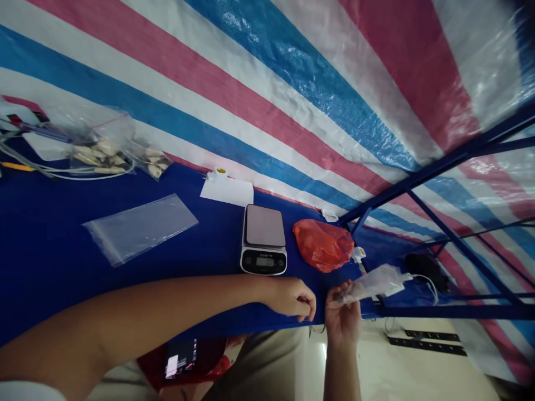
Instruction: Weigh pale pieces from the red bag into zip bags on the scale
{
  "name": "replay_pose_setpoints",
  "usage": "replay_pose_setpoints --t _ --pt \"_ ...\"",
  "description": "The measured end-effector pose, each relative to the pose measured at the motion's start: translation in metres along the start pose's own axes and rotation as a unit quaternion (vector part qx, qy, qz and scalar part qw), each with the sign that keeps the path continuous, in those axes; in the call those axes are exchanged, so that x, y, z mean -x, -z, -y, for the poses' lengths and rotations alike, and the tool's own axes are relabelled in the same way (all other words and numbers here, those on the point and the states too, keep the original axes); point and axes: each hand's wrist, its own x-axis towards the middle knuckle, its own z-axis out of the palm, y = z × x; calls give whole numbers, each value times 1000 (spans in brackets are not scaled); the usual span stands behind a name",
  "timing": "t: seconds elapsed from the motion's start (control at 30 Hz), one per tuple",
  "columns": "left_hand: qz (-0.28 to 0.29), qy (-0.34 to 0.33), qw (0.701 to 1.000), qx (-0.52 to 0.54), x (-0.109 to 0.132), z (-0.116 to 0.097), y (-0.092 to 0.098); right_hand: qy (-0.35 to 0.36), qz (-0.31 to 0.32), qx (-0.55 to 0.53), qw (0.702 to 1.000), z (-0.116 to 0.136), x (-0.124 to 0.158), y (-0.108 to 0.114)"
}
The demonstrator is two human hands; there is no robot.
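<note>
My right hand [343,320], palm up at the table's front edge, grips one end of a clear plastic bag [371,283]. Small dark contents show in the bag near the fingers, too blurred to name. To its left, my left hand [292,299] is curled with thumb and fingers drawn together; whatever is inside, if anything, is hidden. Just beyond that hand sits a digital kitchen scale [264,228] with a grey display. A red plastic bag [322,244] lies crumpled to the right of the scale.
A flat clear zip bag [142,228] lies on the blue table [50,234] at left. Bags of pale pieces [102,153] and cables stand behind it. White paper [228,190] is behind the scale. Blue metal bars [455,234] rise at right; a striped sheet hangs behind.
</note>
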Motion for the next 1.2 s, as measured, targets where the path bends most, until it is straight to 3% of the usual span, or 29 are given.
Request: replay_pose_setpoints --t 0.07,0.13,0.23,0.3,0.47,0.6,0.8,0.9,1.0,1.1,1.13,1.2 --pt "-131 -90 977 -143 0 -7 5 -17 1 -38 999 1 -4 0" --pt "-231 -162 917 -280 -4 -14 12 -46 10 -53 998 0 -4 -1" --pt "-284 -182 836 -434 -23 -21 30 -61 19 -54 997 -1 -2 -2" --pt "-292 -153 811 -483 -41 -23 42 -62 21 -50 997 -2 -1 -3" --pt "-247 -92 806 -530 -81 -19 61 -81 45 -33 995 1 -4 -3" --pt "-283 -101 798 -522 -86 -13 63 -79 66 -3 995 3 -7 -1" --pt "-407 -83 874 -252 -62 -30 68 -55 55 20 997 2 0 -3" --pt "-395 -86 909 -97 -53 -43 73 30 26 130 991 11 9 -6" --pt "-357 -101 928 36 -54 -49 79 229 -46 290 928 29 14 -19" --pt "-338 -103 925 138 -58 -52 84 367 -111 334 861 49 7 -45" --pt "-337 -97 923 160 -59 -53 86 413 -130 358 827 55 3 -55" --pt "-338 -83 918 188 -58 -54 87 516 -155 443 716 65 -8 -75"
